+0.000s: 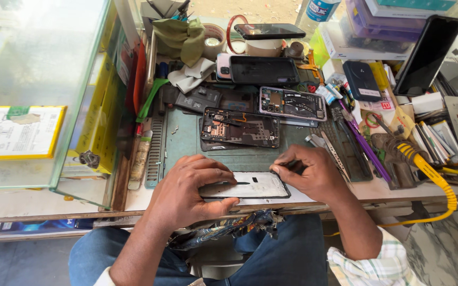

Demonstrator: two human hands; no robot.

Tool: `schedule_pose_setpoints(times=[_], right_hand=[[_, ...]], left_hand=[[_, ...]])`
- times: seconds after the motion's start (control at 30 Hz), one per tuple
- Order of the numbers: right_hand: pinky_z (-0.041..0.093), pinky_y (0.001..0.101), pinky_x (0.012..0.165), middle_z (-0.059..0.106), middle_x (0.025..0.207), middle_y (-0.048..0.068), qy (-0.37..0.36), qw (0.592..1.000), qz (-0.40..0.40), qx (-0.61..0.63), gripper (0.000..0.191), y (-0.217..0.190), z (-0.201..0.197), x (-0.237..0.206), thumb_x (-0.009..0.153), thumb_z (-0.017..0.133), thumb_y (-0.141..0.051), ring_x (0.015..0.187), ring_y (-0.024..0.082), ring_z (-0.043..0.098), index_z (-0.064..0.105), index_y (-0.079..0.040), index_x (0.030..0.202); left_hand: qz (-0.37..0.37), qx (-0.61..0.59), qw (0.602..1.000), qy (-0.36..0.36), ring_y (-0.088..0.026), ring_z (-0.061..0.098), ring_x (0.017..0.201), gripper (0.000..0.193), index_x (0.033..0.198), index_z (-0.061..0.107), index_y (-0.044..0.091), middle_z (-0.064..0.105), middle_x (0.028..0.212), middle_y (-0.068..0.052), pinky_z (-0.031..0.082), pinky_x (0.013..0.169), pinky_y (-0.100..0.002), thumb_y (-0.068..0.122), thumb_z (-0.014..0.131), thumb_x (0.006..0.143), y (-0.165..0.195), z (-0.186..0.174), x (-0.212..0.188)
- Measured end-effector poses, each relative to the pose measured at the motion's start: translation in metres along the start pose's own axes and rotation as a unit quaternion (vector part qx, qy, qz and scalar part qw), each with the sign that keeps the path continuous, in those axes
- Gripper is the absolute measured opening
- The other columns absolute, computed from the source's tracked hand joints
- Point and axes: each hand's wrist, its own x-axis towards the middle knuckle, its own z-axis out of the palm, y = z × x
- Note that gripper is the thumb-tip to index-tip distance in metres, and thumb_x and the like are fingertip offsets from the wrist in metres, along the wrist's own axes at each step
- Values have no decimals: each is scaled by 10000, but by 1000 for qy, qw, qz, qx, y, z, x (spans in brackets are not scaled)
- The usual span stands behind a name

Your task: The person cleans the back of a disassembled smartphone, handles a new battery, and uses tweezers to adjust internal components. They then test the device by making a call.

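Phone panel [253, 186] lies flat at the near edge of the counter [382, 190], left hand [186, 188] pressing down on it so it can't slide, while the right hand [306, 172] pinches a thin dark tool [287, 166] at its top right corner; opened phones [239, 127] sit farther back

A narrow strip of bare green mat [184, 139] is left open between the hands and the opened phone body [239, 127]. Passage leftward is blocked by the glass case [43, 79]; rightward it is barred by the tools [356, 137] and the yellow cable [430, 175].
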Motion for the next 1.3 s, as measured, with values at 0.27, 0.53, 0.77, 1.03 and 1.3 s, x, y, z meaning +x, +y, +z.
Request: schedule_pose_setpoints(times=[0.27, 0.53, 0.77, 1.03, 1.3], right_hand=[[603, 237, 631, 813, 888, 40, -6, 999, -44, -7, 120, 0, 4, 3, 854, 819, -92, 759, 67, 756, 712, -58, 897], [537, 226, 550, 771, 773, 17, -5, 1000, 4, -13, 133, -2, 5, 4, 843, 833, -106, 643, 35, 674, 722, -55, 897], [529, 225, 526, 761, 763, 20, -14, 999, 28, -16, 142, -1, 1, 6, 833, 811, -110, 603, 41, 663, 708, -51, 911], [531, 214, 530, 757, 756, -3, -9, 1000, -9, -13, 138, 4, 2, 4, 841, 826, -107, 618, 20, 671, 713, -54, 901], [526, 215, 532, 758, 759, -14, -14, 999, 32, 6, 121, 10, 2, 3, 847, 810, -96, 615, 22, 651, 710, -53, 902]], left_hand=[[-3, 0, 1000, 6, -230, 674, 1073, 463, 1002, 812, 115, 763, 1064, -29, 467, 977, -395, 502, 798, 750, -2, 3, -1], [-2, 0, 1000, 7, -230, 672, 1070, 467, 1001, 814, 116, 767, 1062, -28, 465, 976, -398, 510, 796, 751, -3, 3, -2], [0, -3, 1000, 3, -228, 672, 1071, 467, 1015, 811, 114, 765, 1072, -28, 471, 970, -393, 497, 792, 748, -3, 1, -2], [1, 3, 1000, 8, -229, 673, 1076, 453, 1005, 814, 115, 763, 1069, -29, 473, 975, -398, 490, 796, 751, -4, 4, -2], [-7, 1, 1000, 2, -231, 676, 1067, 478, 1003, 815, 116, 765, 1063, -31, 470, 980, -401, 516, 798, 743, -4, 4, -1]])
